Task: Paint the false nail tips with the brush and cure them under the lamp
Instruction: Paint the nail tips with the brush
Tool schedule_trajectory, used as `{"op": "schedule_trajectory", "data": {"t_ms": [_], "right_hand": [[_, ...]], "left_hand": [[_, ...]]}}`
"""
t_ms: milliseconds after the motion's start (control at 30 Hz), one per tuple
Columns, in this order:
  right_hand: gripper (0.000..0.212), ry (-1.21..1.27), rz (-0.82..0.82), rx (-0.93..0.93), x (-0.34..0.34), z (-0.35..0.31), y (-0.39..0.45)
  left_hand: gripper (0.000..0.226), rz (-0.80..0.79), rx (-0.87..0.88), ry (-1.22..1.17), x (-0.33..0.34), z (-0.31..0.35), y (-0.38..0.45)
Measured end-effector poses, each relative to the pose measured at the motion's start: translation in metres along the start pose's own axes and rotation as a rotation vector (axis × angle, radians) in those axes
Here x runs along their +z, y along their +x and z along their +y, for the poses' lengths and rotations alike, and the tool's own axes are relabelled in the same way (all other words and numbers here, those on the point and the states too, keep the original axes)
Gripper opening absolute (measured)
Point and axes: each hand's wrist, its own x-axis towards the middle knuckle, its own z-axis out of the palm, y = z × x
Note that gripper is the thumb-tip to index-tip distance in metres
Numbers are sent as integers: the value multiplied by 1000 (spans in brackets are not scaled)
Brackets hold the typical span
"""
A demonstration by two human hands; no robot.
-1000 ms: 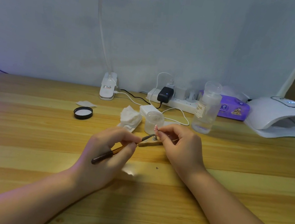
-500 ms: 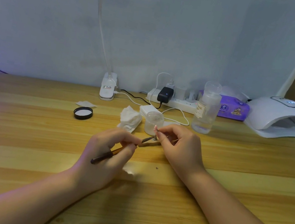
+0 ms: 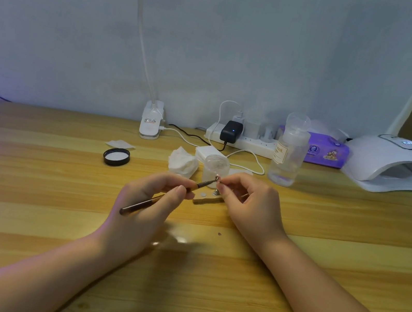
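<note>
Left hand [image 3: 144,208] gripped the brush [image 3: 165,196] like a pen, tip touching a small nail tip [image 3: 218,178] pinched in the right hand [image 3: 248,206] fingers, above the wooden table [image 3: 29,194]. A little wooden strip [image 3: 207,199] with pads lay just below. Curing lamp [image 3: 392,162] sat far right, well apart. Clear jar [image 3: 216,167] stood just behind the hands.

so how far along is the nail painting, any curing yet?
Setup looks done: black lid is off and lies on the table. In hand: left hand holds the brush, its tip at the nail tip pinched by the right hand. Left: curing; the nail lamp sits far right with nothing visible inside.
</note>
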Motion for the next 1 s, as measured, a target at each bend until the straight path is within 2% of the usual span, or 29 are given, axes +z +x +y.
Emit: {"op": "schedule_trajectory", "data": {"t_ms": [167, 533, 900, 1000], "right_hand": [[13, 4, -27, 0, -1, 0, -1], [12, 68, -44, 3, -1, -1, -2], [6, 22, -14, -1, -1, 0, -1], [6, 35, -14, -2, -2, -1, -1]], "left_hand": [[21, 6, 46, -18, -1, 2, -1], [20, 86, -5, -20, 3, 0, 1], [17, 5, 22, 9, 1, 3, -1], [25, 34, 27, -17, 1, 3, -2]]}}
